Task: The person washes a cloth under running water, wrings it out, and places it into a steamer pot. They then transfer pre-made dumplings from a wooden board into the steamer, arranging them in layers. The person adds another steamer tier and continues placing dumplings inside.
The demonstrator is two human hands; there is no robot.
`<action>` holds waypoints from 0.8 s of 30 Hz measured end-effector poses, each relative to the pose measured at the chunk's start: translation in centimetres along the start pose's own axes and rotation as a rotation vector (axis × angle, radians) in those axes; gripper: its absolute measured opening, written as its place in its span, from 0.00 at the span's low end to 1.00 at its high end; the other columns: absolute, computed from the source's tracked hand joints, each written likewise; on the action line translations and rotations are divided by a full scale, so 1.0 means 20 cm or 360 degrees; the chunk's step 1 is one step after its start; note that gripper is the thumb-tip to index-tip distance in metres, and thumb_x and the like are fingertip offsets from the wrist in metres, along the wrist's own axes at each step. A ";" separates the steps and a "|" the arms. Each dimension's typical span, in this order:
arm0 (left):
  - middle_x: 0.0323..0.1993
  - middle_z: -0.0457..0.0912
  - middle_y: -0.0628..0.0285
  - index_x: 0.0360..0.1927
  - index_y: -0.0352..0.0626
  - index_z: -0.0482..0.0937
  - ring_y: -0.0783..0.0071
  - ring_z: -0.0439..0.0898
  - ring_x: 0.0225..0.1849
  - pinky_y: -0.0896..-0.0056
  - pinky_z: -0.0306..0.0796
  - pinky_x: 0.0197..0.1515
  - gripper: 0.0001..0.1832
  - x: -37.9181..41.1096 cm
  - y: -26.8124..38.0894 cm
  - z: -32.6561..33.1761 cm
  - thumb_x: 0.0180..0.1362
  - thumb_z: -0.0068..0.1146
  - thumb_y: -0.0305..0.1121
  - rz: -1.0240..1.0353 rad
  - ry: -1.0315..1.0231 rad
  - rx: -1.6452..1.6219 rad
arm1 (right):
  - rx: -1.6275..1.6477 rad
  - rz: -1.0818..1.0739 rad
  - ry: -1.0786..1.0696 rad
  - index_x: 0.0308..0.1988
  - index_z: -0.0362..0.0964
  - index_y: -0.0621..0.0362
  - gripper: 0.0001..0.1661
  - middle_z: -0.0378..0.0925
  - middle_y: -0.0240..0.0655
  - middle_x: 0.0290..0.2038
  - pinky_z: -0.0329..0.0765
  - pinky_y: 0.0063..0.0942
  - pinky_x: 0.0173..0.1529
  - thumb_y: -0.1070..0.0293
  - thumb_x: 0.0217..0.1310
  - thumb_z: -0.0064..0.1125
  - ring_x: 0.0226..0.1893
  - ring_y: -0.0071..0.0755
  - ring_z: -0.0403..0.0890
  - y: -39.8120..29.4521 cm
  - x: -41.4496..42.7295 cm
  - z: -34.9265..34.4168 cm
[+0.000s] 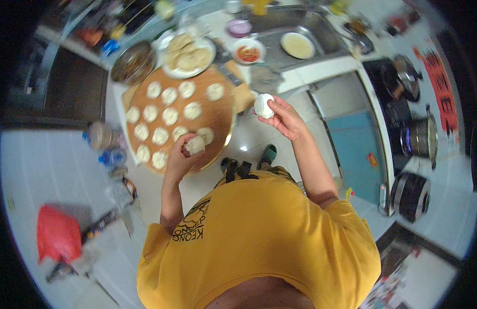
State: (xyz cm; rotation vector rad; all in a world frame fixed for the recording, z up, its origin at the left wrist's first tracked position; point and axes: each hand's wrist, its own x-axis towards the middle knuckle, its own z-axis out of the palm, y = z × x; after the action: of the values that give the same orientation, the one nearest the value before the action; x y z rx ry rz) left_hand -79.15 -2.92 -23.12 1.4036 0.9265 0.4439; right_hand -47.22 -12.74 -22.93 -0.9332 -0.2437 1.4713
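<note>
My left hand (181, 156) curls around a pale piece of dough (195, 146) low over the front of a round wooden board (215, 116). Several pale round dough pieces (170, 116) lie spaced out on the board, and one sits right behind the held piece. To the right of the board, over the floor, my right hand (286, 117) is raised. Between its thumb and fingers is a smooth white rounded object (264, 106), which looks like a dough ball. What it is exactly cannot be told.
A plate of flat dough pieces (188, 56) and a metal bowl (133, 62) stand at the board's back edge. Behind are a bowl of red food (248, 52) and a steel sink (327, 34) with a plate (297, 45). A pot (420, 137) and a black cooker (410, 197) are at the right.
</note>
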 end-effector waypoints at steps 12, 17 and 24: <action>0.42 0.75 0.65 0.51 0.41 0.70 0.79 0.75 0.41 0.78 0.71 0.42 0.28 0.46 0.63 1.63 0.45 0.65 0.17 0.0354 -0.1015 0.0204 | -0.0364 -0.1067 0.0948 0.52 0.66 0.57 0.23 0.76 0.32 0.43 0.80 0.26 0.41 0.70 0.57 0.63 0.41 0.24 0.78 -0.66 -1.16 -1.08; 0.42 0.74 0.66 0.51 0.41 0.70 0.80 0.74 0.43 0.79 0.72 0.43 0.27 0.53 0.86 2.50 0.45 0.65 0.18 0.0484 -0.1468 0.0155 | -0.0439 -0.1491 0.1414 0.50 0.67 0.61 0.24 0.76 0.33 0.42 0.78 0.23 0.43 0.76 0.53 0.65 0.41 0.22 0.77 -0.95 -1.85 -1.44; 0.43 0.73 0.68 0.51 0.42 0.70 0.81 0.73 0.44 0.80 0.71 0.43 0.29 0.69 1.11 3.37 0.44 0.67 0.21 0.0575 -0.1810 0.0157 | -0.0839 -0.1770 0.2125 0.51 0.66 0.65 0.25 0.77 0.35 0.42 0.75 0.23 0.47 0.72 0.54 0.64 0.42 0.24 0.77 -1.57 -2.45 -1.91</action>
State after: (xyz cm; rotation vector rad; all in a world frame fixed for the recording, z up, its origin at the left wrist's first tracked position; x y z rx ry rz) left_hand -13.89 -31.77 -11.99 1.5949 -0.2348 -0.1747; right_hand -5.99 -66.70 -7.59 -1.6202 -0.0923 -0.3885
